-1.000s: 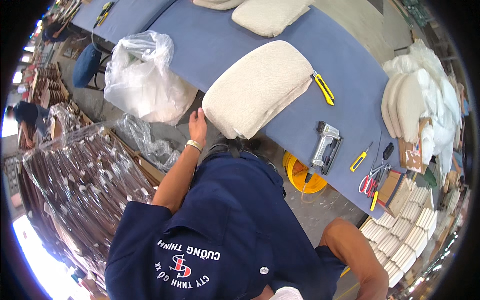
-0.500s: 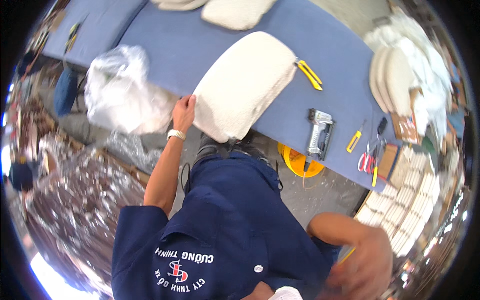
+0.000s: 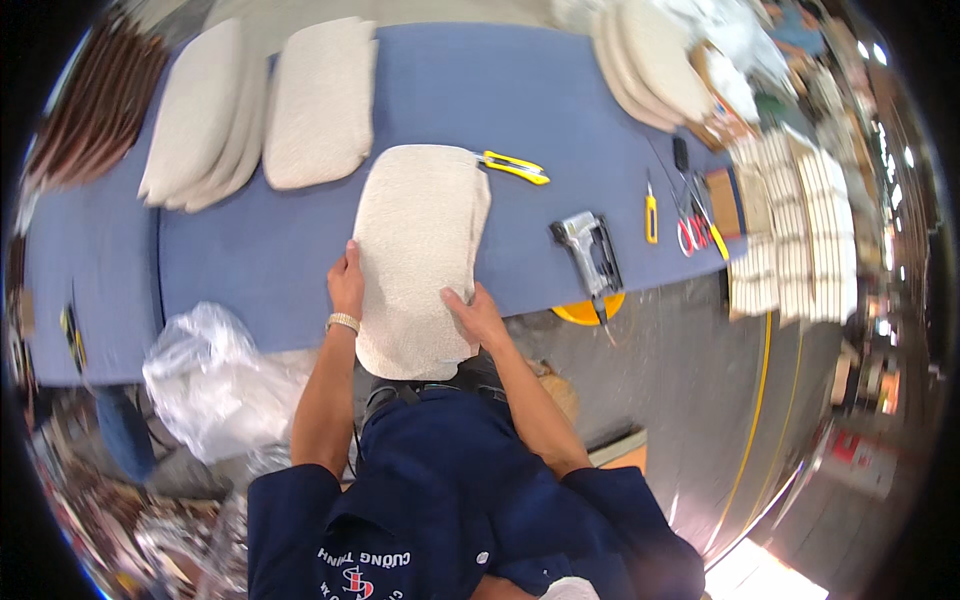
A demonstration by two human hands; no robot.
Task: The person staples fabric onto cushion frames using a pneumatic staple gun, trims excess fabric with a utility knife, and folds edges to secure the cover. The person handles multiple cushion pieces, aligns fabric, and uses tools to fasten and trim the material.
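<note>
A cream, rough-textured fabric seat pad (image 3: pixel 415 240) with rounded corners lies lengthwise in front of me, its near end over the table's front edge. My left hand (image 3: pixel 346 287) is closed on its left edge. At the pad's lower right edge my right hand (image 3: pixel 477 318) grips it, thumb on top and the other fingers partly hidden. Along the right side a loose fabric edge sticks out. A yellow utility knife (image 3: pixel 514 167) touches or nearly touches the pad's far right corner. Further right lies a grey staple gun (image 3: pixel 588 255).
Cream pads (image 3: pixel 200 110) stand stacked at the far left, near another pad (image 3: pixel 320 100); more pads (image 3: pixel 650 65) sit far right. A yellow screwdriver (image 3: pixel 651 215) and red-handled scissors (image 3: pixel 688 235) lie at right. Clear plastic wrap (image 3: pixel 210 380) hangs at the table's (image 3: pixel 250 270) front edge.
My right hand has come from the lower right onto the pad's right edge. The pad now points straight away instead of slanting right. The view has shifted, showing more of the table's left side.
</note>
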